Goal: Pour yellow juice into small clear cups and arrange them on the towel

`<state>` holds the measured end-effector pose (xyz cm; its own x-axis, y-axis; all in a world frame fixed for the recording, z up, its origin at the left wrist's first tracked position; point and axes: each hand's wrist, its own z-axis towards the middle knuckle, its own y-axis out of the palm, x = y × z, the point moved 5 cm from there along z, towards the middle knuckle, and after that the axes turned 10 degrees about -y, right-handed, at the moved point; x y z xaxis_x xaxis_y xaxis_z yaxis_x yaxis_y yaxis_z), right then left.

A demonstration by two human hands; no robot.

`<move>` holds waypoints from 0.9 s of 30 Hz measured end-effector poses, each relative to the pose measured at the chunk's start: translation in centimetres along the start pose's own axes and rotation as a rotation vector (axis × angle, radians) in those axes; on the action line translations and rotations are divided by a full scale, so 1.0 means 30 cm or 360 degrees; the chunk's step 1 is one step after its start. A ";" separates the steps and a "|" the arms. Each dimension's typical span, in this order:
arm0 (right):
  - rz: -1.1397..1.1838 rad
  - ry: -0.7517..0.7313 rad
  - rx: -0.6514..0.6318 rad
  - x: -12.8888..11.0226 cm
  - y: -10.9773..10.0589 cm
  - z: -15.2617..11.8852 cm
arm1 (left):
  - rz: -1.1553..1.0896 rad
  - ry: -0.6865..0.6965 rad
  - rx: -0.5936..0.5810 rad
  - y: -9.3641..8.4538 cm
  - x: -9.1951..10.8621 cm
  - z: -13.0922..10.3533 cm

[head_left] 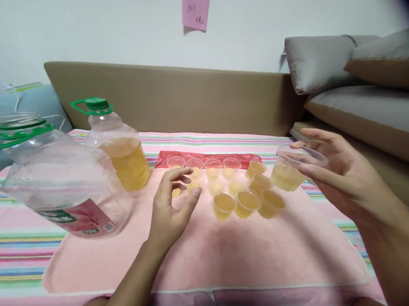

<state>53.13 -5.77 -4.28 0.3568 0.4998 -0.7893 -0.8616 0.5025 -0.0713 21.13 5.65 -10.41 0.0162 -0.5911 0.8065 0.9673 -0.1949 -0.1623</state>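
Note:
Several small clear cups (224,206) of yellow liquid stand in rows on a pink mat (230,256). Over the left part of the rows is my left hand (173,205), its fingers curved and apart with nothing between them. At the right, my right hand (342,173) has its fingers and thumb around the rim of a larger clear container (288,173) with some pale yellow liquid in its lower part. That container is just right of the small cups. Whether it touches the mat, I cannot tell.
A large clear jug (69,183) without a cap stands at the left. Behind it is a green-capped bottle (126,161) of yellow liquid. A red plastic packet (163,159) lies behind the cups. Grey cushions (323,60) are stacked at the right.

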 end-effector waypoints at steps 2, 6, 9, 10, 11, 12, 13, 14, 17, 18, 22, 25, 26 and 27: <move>0.0009 0.0036 0.0152 0.041 -0.052 -0.007 | 0.0010 -0.0041 -0.0004 0.009 -0.021 0.002; 0.0089 0.0011 0.0290 0.127 -0.090 0.004 | 0.0033 -0.0100 -0.0024 0.020 -0.047 -0.004; 0.0180 0.0006 0.0327 0.200 -0.092 0.012 | 0.0057 -0.0104 -0.0032 0.022 -0.052 -0.009; 0.0201 0.0017 0.0337 0.226 -0.092 0.013 | 0.0064 -0.0105 -0.0034 0.022 -0.052 -0.011; 0.0214 0.0028 0.0344 0.250 -0.091 0.013 | 0.0067 -0.0104 -0.0037 0.022 -0.052 -0.012; 0.0219 0.0035 0.0342 0.273 -0.090 0.013 | 0.0069 -0.0105 -0.0042 0.022 -0.052 -0.014; 0.0214 0.0035 0.0335 0.294 -0.089 0.014 | 0.0072 -0.0102 -0.0048 0.021 -0.050 -0.015; 0.0204 0.0033 0.0314 0.312 -0.087 0.014 | 0.0080 -0.0099 -0.0053 0.020 -0.048 -0.016; 0.0154 0.0019 0.0193 0.351 -0.075 0.018 | 0.0117 -0.0104 -0.0064 0.015 -0.038 -0.018; 0.0137 0.0018 0.0145 0.360 -0.070 0.019 | 0.0126 -0.0110 -0.0062 0.012 -0.036 -0.017; 0.0107 0.0049 0.0012 0.376 -0.050 0.021 | 0.0115 -0.0122 -0.0040 0.001 -0.028 -0.012; 0.0106 0.0083 -0.0055 0.379 -0.032 0.021 | 0.0101 -0.0125 -0.0040 0.003 -0.029 -0.008; 0.0103 0.0094 -0.0078 0.380 -0.026 0.021 | 0.0099 -0.0124 -0.0042 0.005 -0.029 -0.008; 0.0096 0.0104 -0.0100 0.381 -0.020 0.021 | 0.0100 -0.0121 -0.0046 0.006 -0.029 -0.008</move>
<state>57.95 0.09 -12.87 0.2808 0.4795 -0.8314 -0.9024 0.4268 -0.0587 21.24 5.93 -11.28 0.0969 -0.5417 0.8350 0.9561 -0.1823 -0.2292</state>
